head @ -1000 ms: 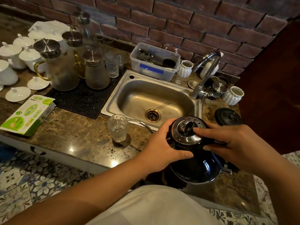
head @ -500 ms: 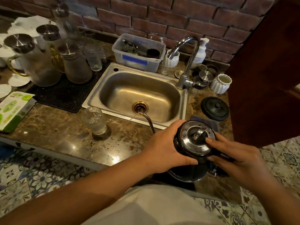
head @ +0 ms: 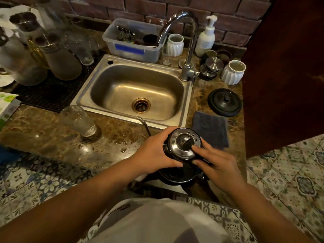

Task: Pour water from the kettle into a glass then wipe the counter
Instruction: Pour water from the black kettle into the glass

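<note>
Head view: we've got left hand [head: 154,153] wrapped around the kettle [head: 180,155] at the counter [head: 52,137] front edge, right fingertips [head: 194,146] on its lid [head: 183,142]; loose lid risks spilling short of the glass [head: 78,121].

A steel sink [head: 185,109] sits between a black mat [head: 52,95] and a black lid [head: 225,102].

You look down at a red brick wall [head: 177,7] at the far side; near you the floor [head: 284,181] has patterned tiles in blue and grey; at the right stands a dark reddish wooden panel [head: 287,71]; the light is dim and warm, with small reflections on the stone.
</note>
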